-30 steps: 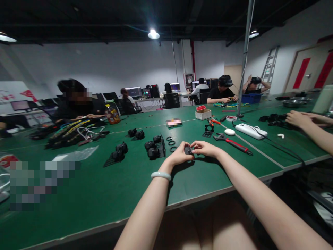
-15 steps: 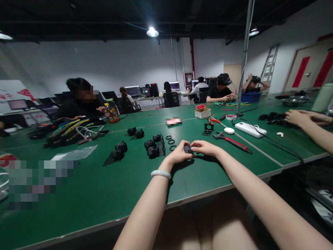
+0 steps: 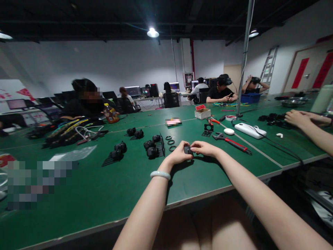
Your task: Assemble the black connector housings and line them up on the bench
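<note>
My left hand (image 3: 180, 152) is closed around a small black plastic fitting (image 3: 187, 150), held just above the green table (image 3: 109, 194). The fingers of my right hand (image 3: 204, 148) pinch at the fitting's right side; fingers and thumb cover much of it. Left of my hands, several black rings (image 3: 171, 142) lie in a row. Beside them, black round fittings (image 3: 152, 152) sit on a slotted black bracket (image 3: 161, 145). Similar fittings (image 3: 120, 148) stand farther left, and another group (image 3: 135, 132) lies behind. A bare black bracket (image 3: 208, 129) stands beyond my right hand.
On the right lie an adjustable wrench (image 3: 235, 143), red-handled pliers (image 3: 214, 121), a white round case (image 3: 229, 131) and a white power strip (image 3: 250, 130). A small box (image 3: 202, 113) and a metal pole (image 3: 244, 62) stand behind. A co-worker's hands (image 3: 299, 118) handle black parts at far right.
My hands stay in nearly the same place, still gripping the black fitting. Across the table at left, a person has shifted slightly to the right.
</note>
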### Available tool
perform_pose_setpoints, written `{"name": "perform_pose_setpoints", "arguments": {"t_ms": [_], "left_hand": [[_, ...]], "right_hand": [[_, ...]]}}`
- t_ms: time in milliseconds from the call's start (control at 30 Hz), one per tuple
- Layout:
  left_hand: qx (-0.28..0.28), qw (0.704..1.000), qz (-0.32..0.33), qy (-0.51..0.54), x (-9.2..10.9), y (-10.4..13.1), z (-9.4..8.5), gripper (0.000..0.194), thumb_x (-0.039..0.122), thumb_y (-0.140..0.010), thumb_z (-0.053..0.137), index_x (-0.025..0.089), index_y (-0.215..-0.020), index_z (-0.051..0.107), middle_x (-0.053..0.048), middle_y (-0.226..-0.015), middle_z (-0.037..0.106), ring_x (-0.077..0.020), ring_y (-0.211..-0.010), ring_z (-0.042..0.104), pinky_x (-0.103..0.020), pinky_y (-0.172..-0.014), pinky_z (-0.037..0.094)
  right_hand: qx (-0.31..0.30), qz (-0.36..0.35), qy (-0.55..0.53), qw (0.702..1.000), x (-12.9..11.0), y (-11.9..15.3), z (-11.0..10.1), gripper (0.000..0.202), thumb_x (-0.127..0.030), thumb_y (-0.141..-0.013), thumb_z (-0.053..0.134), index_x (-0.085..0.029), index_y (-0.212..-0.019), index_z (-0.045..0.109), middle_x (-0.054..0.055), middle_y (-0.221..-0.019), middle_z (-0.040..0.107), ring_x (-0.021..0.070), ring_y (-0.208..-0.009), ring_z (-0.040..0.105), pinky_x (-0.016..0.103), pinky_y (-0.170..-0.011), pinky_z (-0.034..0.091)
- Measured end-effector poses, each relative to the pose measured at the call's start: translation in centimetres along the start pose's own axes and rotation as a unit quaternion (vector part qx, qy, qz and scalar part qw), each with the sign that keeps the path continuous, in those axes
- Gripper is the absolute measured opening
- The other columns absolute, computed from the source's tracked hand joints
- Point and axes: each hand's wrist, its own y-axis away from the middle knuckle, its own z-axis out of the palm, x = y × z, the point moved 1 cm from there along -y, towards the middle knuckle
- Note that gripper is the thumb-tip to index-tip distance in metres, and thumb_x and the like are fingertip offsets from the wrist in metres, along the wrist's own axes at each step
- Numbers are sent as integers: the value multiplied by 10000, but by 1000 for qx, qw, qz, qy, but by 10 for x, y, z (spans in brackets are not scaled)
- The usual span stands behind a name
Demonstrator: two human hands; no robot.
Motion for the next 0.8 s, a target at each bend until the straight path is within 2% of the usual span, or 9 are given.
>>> {"name": "perform_pose_setpoints", "arguments": {"t_ms": [100,233,400,800], "left_hand": [[2,1000,6,1,-1,0,0,473,215,-512,595,161,-932,385,6,-811,438,-107,-707,432,-222,-605,371],[4,1000,5,3,-2,-1,1,468,241,-518,600,157,-927,388,2,-817,446,-111,-718,434,-232,-626,370],[0,1000,5,16,-4,-2,2,466,260,-522,602,154,-921,387,4,-804,437,-102,-694,429,-224,-608,369],[6,1000,6,0,-4,-2,1,461,204,-508,599,157,-920,396,8,-790,450,-100,-681,432,-217,-595,367]], "right_hand": [[3,-8,-28,1000,3,1,-1,383,-359,-627,558,-138,-927,469,25,-790,506,98,-674,451,214,-600,364],[-25,-25,-61,998,1,3,-1,481,-282,-562,624,-170,-976,406,-4,-767,488,90,-654,454,212,-596,364],[-35,-40,-74,996,-3,4,-1,453,-254,-569,619,-181,-957,398,-16,-754,482,85,-649,460,213,-610,362],[-39,-29,-83,995,-5,5,-1,403,-254,-591,598,-165,-938,412,-4,-766,511,86,-637,470,203,-574,357]]}}
